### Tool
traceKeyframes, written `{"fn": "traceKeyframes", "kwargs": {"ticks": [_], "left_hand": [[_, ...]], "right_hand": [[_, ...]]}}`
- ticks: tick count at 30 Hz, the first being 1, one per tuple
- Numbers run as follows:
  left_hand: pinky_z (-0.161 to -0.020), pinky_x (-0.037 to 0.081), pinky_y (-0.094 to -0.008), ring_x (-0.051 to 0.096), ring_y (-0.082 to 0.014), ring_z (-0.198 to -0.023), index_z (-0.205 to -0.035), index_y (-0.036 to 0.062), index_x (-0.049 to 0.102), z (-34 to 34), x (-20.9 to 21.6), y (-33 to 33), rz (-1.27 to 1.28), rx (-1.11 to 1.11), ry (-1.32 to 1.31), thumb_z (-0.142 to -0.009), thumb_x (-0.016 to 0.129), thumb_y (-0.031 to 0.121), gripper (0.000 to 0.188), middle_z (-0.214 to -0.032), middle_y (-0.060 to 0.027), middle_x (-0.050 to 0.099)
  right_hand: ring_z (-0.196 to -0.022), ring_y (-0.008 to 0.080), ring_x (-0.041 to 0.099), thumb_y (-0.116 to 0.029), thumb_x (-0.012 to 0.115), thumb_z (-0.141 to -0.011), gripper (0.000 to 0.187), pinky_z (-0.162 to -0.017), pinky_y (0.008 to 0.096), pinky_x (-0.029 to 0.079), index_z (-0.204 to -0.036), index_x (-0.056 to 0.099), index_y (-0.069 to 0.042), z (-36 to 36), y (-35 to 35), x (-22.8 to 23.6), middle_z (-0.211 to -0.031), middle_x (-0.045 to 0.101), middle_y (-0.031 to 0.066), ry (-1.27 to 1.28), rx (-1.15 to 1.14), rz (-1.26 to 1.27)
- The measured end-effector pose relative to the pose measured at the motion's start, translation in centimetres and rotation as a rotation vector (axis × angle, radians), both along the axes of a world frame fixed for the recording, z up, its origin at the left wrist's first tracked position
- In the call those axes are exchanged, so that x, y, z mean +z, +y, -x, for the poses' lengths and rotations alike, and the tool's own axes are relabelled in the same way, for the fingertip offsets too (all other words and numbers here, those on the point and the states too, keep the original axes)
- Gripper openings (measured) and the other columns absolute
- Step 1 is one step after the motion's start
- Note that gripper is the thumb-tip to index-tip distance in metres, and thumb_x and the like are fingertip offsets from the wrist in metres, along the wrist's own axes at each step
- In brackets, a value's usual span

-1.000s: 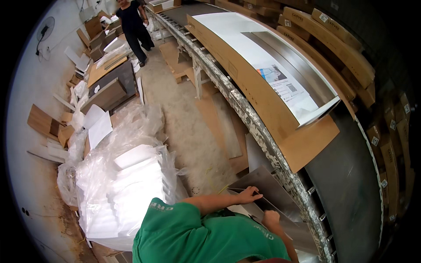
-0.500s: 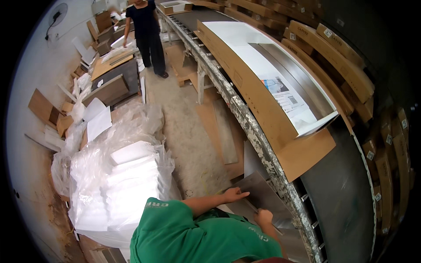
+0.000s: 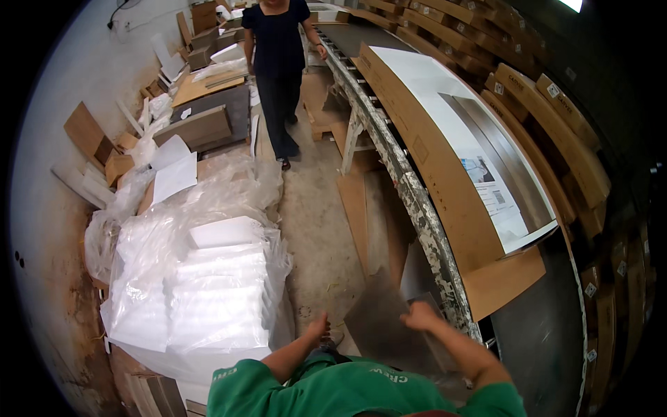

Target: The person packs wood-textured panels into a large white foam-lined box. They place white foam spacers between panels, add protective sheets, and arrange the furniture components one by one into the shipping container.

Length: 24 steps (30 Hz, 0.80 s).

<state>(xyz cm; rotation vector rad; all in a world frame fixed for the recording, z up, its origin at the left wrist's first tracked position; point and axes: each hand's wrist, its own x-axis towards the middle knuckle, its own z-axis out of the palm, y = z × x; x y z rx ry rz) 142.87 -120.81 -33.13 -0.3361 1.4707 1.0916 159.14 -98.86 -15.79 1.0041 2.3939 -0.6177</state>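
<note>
My right hand [image 3: 421, 317] is closed at the upper right edge of a flat grey-brown board [image 3: 379, 316], which stands tilted low beside the conveyor. The board's lower part is blurred and partly hidden by my arm and shirt. To the left of the board, my left hand [image 3: 318, 328] is off it, thumb raised, holding nothing that I can see. On the conveyor [image 3: 528, 326] lies an open long cardboard carton [image 3: 434, 184]. White foam lining, grey-brown panels [image 3: 511, 156] and a printed sheet [image 3: 490, 191] show inside it.
At left stands a stack of white foam sheets [image 3: 219, 292] under clear plastic. A person [image 3: 278, 76] in dark clothes is in the aisle ahead. Long cartons [image 3: 549, 118] are piled beyond the conveyor. Panels [image 3: 194, 128] lie on a low stack at far left.
My left hand has left the board and moved left. My right hand has shifted up to the board's upper right edge. The other person has come nearer; my view has swung left.
</note>
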Motion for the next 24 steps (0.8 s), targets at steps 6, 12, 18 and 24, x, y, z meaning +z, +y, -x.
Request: {"fn": "traceKeyframes", "kwargs": {"ticks": [6, 12, 18, 24], "left_hand": [[-0.070, 0.042, -0.0457, 0.045, -0.0398, -0.093, -0.124, 0.0013, 0.022, -2.8, -3.7, 0.4, 0.077, -0.101, -0.448, -0.069, 0.035, 0.066, 0.086, -0.115, -0.0264, 0.034], [-0.085, 0.033, -0.0462, 0.038, -0.0357, -0.102, -0.123, 0.0043, 0.025, -2.8, 4.1, 7.7, -0.441, 0.354, -0.528, -0.072, 0.036, 0.062, 0.077, -0.119, -0.0152, 0.036], [-0.091, 0.029, -0.0387, 0.038, -0.0240, -0.107, -0.114, 0.0075, 0.040, 0.8, 15.4, 14.0, -0.916, 0.477, -0.515, -0.081, 0.042, 0.039, 0.046, -0.120, -0.0073, 0.038], [-0.087, 0.035, -0.0397, 0.042, -0.0244, -0.102, -0.113, 0.0060, 0.037, -3.5, 28.4, 19.5, -1.002, 0.262, -0.247, -0.081, 0.047, 0.028, 0.040, -0.112, -0.0072, 0.043]], "right_hand": [[-0.042, 0.0256, 0.050, -0.033, 0.062, -0.064, 0.043, -0.045, 0.0358, 0.040, -0.048, 0.048, 0.005, 5.1, 3.6, 11.6, -0.043, 0.047, 0.0161, 0.225, -0.126, 0.011], [-0.049, 0.0124, 0.049, -0.030, 0.064, -0.066, 0.035, -0.046, 0.0270, 0.041, -0.058, 0.052, 0.003, -2.9, 2.1, 19.8, -0.055, 0.053, 0.0075, 0.810, -0.603, 0.025], [-0.078, 0.0161, 0.051, -0.021, 0.065, -0.063, 0.042, -0.071, 0.0264, 0.040, -0.091, 0.047, 0.005, -13.7, -4.4, 23.8, -0.087, 0.053, 0.0108, 1.175, -0.983, -0.246], [-0.081, 0.0162, 0.051, -0.020, 0.056, -0.072, 0.036, -0.075, 0.0278, 0.040, -0.096, 0.046, 0.005, -25.8, -7.1, 22.4, -0.090, 0.052, 0.0105, 1.542, -1.148, -0.384]]}}
